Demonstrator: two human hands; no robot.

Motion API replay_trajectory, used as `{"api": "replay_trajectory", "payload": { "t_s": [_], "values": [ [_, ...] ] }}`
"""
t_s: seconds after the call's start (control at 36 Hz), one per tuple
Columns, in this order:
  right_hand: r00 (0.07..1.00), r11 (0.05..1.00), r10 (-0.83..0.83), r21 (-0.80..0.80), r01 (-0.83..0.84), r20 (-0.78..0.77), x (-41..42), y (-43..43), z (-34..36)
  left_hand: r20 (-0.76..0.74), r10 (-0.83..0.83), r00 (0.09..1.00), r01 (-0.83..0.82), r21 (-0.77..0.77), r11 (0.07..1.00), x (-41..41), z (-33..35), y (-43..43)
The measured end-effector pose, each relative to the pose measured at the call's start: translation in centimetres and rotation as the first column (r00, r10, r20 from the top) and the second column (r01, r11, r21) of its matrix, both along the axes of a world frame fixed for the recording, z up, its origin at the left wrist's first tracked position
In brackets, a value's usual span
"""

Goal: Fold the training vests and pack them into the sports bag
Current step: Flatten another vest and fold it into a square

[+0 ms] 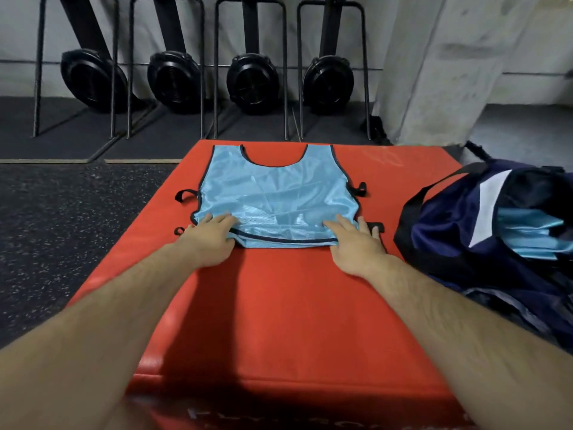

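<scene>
A light blue training vest (276, 193) with dark trim and black side straps lies flat on the red mat (279, 305), neck hole pointing away from me. My left hand (210, 237) rests on its near left corner, fingers spread flat on the fabric. My right hand (353, 240) rests on the near right corner in the same way. The navy sports bag (459, 243) stands open at the right of the mat, with folded blue vests (527, 237) showing inside it.
Several black rowing machines (251, 82) stand upright in metal frames along the back wall. A concrete pillar (440, 66) rises behind the bag. Dark speckled rubber floor (62, 228) lies to the left of the mat.
</scene>
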State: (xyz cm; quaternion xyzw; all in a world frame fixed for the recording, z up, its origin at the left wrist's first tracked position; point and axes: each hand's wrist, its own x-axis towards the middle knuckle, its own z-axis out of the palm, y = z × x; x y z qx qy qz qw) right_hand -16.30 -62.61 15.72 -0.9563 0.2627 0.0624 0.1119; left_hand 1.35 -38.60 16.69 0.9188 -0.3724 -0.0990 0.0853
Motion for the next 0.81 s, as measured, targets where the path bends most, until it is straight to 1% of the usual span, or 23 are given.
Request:
{"api": "replay_trajectory", "payload": {
  "t_s": [0.11,0.17,0.22,0.28,0.36,0.53,0.61,0.69,0.81],
  "values": [
    [0.998,0.998,0.053,-0.015,-0.054,-0.045,-1.4,-0.1,1.2,-0.019,-0.029,0.999,0.029,-0.012,1.0,0.3,0.2,0.7],
    [0.994,0.992,0.101,-0.075,-0.104,-0.04,-2.7,0.2,1.7,-0.029,-0.061,0.998,0.06,-0.025,0.998,0.2,0.1,1.1],
    [0.986,0.977,0.162,-0.134,-0.165,-0.036,-3.9,0.8,2.2,0.0,-0.09,0.996,0.09,-0.03,0.995,-1.0,0.1,1.5],
    [0.98,0.967,0.198,-0.156,-0.201,-0.032,-5.0,1.4,2.3,0.042,-0.099,0.994,0.1,-0.046,0.994,-2.6,0.3,2.1],
    [0.976,0.963,0.217,-0.169,-0.212,0.017,-6.6,2.0,2.0,0.123,-0.096,0.988,0.106,-0.073,0.992,-4.0,0.4,3.4],
    [0.964,0.959,0.231,-0.197,-0.203,0.134,-8.1,3.1,2.2,0.159,-0.092,0.983,0.101,-0.049,0.994,-5.2,1.1,6.9],
    [0.964,0.969,0.218,-0.149,-0.196,0.154,-9.3,2.9,2.8,0.205,-0.092,0.974,0.108,-0.067,0.992,-6.0,1.3,8.3],
    [0.962,0.971,0.214,-0.146,-0.191,0.169,-10.5,2.6,2.9,0.27,-0.098,0.958,0.124,-0.084,0.989,-7.1,1.8,9.3],
    [0.944,0.959,0.264,-0.155,-0.236,0.196,-11.5,2.3,2.8,0.272,-0.113,0.956,0.13,-0.047,0.99,-7.5,2.0,10.1]
  ]
}}
